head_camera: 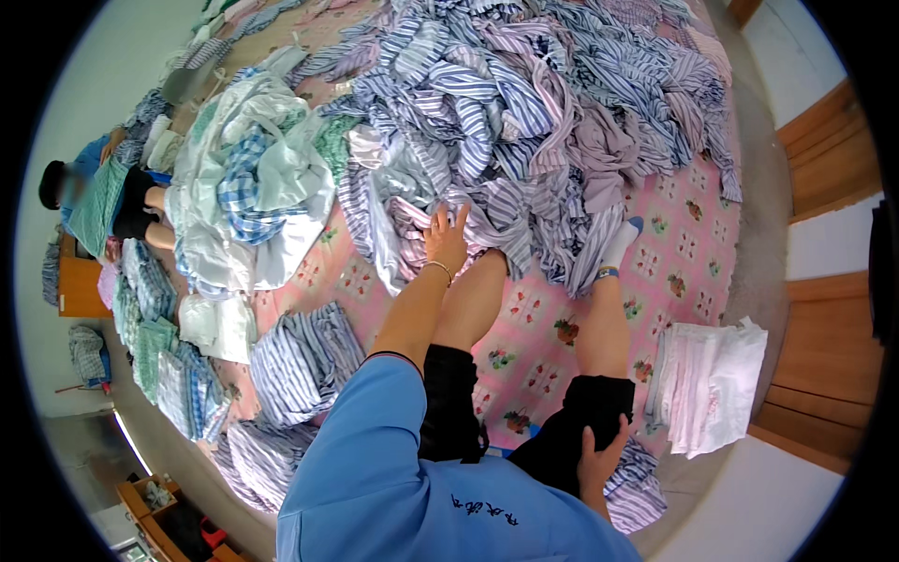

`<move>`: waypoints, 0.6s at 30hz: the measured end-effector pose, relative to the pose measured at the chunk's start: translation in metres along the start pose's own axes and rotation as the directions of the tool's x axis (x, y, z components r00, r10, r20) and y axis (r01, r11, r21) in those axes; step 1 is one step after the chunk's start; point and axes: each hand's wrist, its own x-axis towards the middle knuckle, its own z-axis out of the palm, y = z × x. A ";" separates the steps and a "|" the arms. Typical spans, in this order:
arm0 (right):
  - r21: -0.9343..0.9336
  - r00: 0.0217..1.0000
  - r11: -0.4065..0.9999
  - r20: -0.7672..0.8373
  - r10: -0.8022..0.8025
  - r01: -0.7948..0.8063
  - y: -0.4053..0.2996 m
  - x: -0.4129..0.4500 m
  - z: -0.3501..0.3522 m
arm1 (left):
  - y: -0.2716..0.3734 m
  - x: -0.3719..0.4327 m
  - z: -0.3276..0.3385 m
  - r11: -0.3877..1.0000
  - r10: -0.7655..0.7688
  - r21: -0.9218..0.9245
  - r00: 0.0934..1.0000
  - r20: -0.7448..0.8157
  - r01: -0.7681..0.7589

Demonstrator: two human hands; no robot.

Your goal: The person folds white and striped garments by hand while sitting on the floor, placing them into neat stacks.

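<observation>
A large heap of striped cloth garments (484, 91) in blue, white, grey and pink lies crumpled on the floor before me. Reaching into its near edge, my left hand (446, 239) touches a pink striped garment (407, 239) with fingers spread. No grip on the cloth is plain. My right hand (604, 449) rests at my black trouser leg by the knee, thumb and fingers apart, with nothing held. Close to my right foot, a striped sleeve or leg of cloth (595, 235) trails from the heap.
A pink patterned floor sheet (520, 358) lies underneath. Folded striped stacks (302, 365) stand at left, a folded pale stack (709, 386) at right. White and blue-checked cloth (260, 168) is heaped left. Farther left, a seated person (105, 183) holds a green cloth. Wooden panels (825, 337) line the right wall.
</observation>
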 end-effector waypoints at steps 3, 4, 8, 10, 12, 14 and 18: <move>0.008 1.000 1.000 0.010 0.024 -0.024 -0.001 0.003 0.003 | 0.020 0.024 0.001 0.991 0.127 0.057 0.989 -0.071 -0.123; 0.017 0.999 0.999 0.003 0.034 -0.034 -0.001 0.004 0.004 | 0.024 0.032 0.008 0.991 0.127 0.043 0.990 -0.069 -0.124; -0.008 0.999 1.000 -0.031 0.010 -0.010 -0.008 0.006 0.006 | 0.021 0.034 0.013 0.914 0.370 0.178 0.929 -0.003 -0.364; -0.049 0.992 0.998 -0.115 -0.042 0.037 -0.001 0.003 0.003 | 0.055 0.005 -0.039 0.907 0.237 -0.413 0.913 0.334 -0.084; -0.079 0.977 0.991 -0.173 -0.122 0.109 -0.009 0.004 0.002 | 0.068 -0.054 -0.067 0.772 0.296 -0.618 0.944 0.147 -0.146; 0.433 0.992 0.899 -0.123 -0.013 0.065 -0.045 0.011 0.003 | 0.066 -0.093 -0.095 0.739 0.240 -0.653 0.970 0.022 -0.168; 0.723 0.844 0.505 0.535 0.023 -0.472 -0.101 0.052 0.040 | 0.078 -0.185 -0.170 0.520 0.314 -0.853 0.938 0.145 -0.042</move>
